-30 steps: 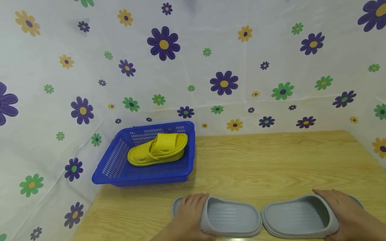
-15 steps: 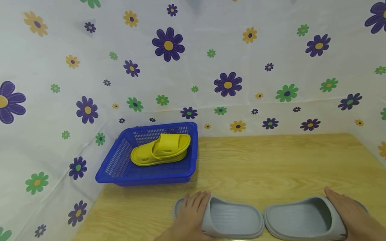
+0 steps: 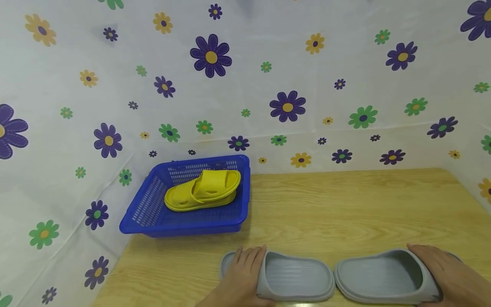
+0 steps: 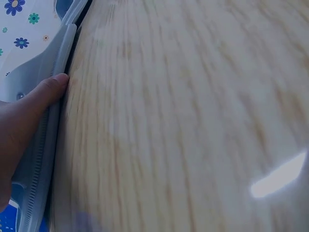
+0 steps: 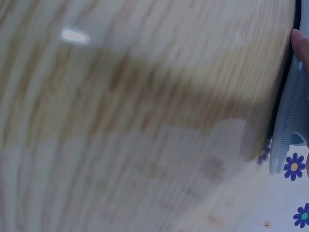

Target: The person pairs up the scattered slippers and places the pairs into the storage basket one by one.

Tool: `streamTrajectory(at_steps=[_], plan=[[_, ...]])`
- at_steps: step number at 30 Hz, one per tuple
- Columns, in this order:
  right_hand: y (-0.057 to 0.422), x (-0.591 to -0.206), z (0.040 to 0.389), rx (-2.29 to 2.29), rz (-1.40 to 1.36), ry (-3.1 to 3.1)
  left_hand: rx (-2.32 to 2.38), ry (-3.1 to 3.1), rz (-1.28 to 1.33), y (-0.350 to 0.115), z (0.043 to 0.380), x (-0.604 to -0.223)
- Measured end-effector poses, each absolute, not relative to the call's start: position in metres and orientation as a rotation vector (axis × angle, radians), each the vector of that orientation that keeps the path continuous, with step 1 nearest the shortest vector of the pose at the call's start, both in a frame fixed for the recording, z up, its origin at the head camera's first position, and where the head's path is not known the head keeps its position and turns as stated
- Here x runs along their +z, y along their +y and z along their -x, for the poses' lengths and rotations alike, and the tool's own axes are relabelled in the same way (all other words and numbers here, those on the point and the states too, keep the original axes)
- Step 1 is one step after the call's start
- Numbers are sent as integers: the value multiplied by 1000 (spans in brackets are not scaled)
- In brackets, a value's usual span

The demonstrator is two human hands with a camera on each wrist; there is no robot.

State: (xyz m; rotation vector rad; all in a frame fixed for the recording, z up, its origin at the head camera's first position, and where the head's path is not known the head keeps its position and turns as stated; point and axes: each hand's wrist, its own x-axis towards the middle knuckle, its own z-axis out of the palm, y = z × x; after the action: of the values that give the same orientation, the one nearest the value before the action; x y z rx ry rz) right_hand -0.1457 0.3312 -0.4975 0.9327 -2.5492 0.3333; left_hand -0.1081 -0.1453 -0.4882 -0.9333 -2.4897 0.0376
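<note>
Two grey slippers lie on the wooden table near its front, heel to heel, touching or nearly so. My left hand (image 3: pixel 241 275) grips the left slipper (image 3: pixel 297 277) across its strap, fingers over the far side. In the left wrist view the thumb (image 4: pixel 50 89) presses the near side of that slipper (image 4: pixel 36 164), just above the sole's ridged edge. My right hand (image 3: pixel 449 273) holds the right slipper (image 3: pixel 377 275) round its strap in the same way. Only a fingertip and part of this slipper (image 5: pixel 286 121) show at the right wrist view's edge. Both toe ends are mostly hidden by the hands.
A blue plastic basket (image 3: pixel 184 229) stands at the table's back left. In it lies a pair of yellow slippers (image 3: pixel 203 189), one stacked on the other. A white cloth with printed flowers (image 3: pixel 245 85) hangs behind and along the sides of the table (image 3: pixel 345 213).
My right hand has shifted slightly outward along its slipper's strap, uncovering more of the strap's near side. The left hand stays on its slipper. The head view sways a little.
</note>
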Motion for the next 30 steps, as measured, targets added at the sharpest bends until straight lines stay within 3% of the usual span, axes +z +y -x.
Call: streamTrajectory(at_steps=[30], plan=[[329, -498, 151, 371, -976, -2472, 21, -2678, 908, -154, 114, -483]])
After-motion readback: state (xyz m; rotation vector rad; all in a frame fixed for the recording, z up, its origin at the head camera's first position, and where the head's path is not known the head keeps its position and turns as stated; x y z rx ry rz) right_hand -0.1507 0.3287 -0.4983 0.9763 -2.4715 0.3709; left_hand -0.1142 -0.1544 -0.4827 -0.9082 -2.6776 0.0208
